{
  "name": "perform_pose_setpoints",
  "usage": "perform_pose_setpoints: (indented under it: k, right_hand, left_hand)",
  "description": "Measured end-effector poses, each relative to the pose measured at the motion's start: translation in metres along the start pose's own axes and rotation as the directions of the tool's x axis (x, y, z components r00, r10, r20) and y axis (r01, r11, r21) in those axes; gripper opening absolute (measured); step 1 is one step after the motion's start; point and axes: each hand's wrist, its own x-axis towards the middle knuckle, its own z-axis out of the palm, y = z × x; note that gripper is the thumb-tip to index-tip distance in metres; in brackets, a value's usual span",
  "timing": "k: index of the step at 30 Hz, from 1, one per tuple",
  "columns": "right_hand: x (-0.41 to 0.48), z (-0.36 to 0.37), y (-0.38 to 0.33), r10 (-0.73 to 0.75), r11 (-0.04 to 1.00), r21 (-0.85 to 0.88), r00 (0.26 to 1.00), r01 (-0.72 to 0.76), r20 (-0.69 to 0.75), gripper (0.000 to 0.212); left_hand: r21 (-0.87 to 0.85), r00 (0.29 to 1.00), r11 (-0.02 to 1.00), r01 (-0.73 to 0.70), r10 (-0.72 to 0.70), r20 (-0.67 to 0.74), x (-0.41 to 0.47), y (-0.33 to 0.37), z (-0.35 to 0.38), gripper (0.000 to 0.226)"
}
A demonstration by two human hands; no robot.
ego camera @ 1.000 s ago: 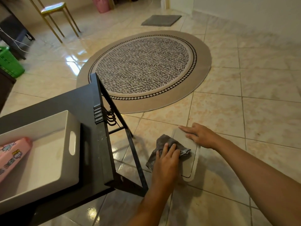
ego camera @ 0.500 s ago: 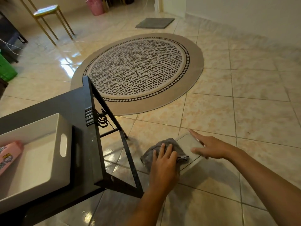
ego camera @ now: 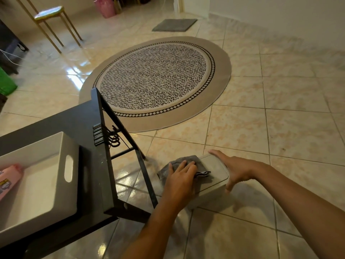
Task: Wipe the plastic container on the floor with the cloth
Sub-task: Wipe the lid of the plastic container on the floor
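Note:
A pale grey plastic container (ego camera: 212, 169) with a flat lid stands on the tiled floor, just right of the black table's leg. A crumpled dark grey cloth (ego camera: 186, 160) lies across the lid's left part. My left hand (ego camera: 180, 177) presses flat on the cloth, fingers pointing away from me. My right hand (ego camera: 237, 168) grips the container's right side, thumb along the far edge of the lid and fingers down its near wall. The container's left wall is hidden under the cloth and my left hand.
A black table (ego camera: 87, 165) stands at the left, carrying a white tray (ego camera: 71, 146) with a pink pouch (ego camera: 9, 179) inside. A round patterned rug (ego camera: 158, 81) lies beyond. Farther off are a gold-legged stool (ego camera: 50, 14), a grey mat (ego camera: 174, 25) and a green basket (ego camera: 5, 83).
My left hand slid the cloth toward the lid's far left part. My right hand moved from resting on the lid to gripping the container's right side. The view shifted slightly.

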Motion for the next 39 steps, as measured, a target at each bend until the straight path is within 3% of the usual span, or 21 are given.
perform_pose_setpoints:
  k: [9,15,20,24,27,33,39]
  right_hand:
    - [-0.011,0.019,-0.001,-0.045,0.984,0.171,0.997,0.054,-0.056,0.137]
    - [-0.016,0.025,-0.006,-0.027,0.957,0.286,0.997,0.048,-0.075,0.13]
    - [-0.013,0.029,-0.006,-0.031,0.952,0.299,0.995,0.058,-0.092,0.129]
    - [-0.011,0.03,-0.003,-0.044,0.948,0.311,0.995,0.069,-0.087,0.131]
    - [-0.01,0.032,-0.001,-0.032,0.942,0.332,0.998,0.05,-0.059,0.135]
    - [-0.006,0.03,-0.003,-0.062,0.946,0.312,0.994,0.088,-0.093,0.135]
    - [-0.005,0.036,-0.004,-0.098,0.95,0.281,0.983,0.138,-0.153,0.136]
  left_hand:
    - [-0.035,0.999,0.999,-0.025,0.023,-0.034,-0.012,-0.004,0.014,0.037]
    - [-0.011,1.0,1.0,-0.013,0.013,0.019,-0.009,-0.01,0.009,0.043]
    - [-0.018,0.999,0.999,0.029,-0.029,0.025,-0.02,0.009,0.008,0.039]
    - [0.09,0.991,0.993,0.081,-0.09,0.097,-0.02,-0.007,0.014,0.071]
    - [0.18,0.983,0.978,0.104,-0.128,0.13,-0.016,-0.021,0.016,0.067]
    - [0.18,0.986,0.976,0.122,-0.14,0.095,-0.01,-0.022,0.017,0.063]
    - [0.071,0.994,0.992,0.103,-0.105,0.018,-0.013,-0.014,0.009,0.055]
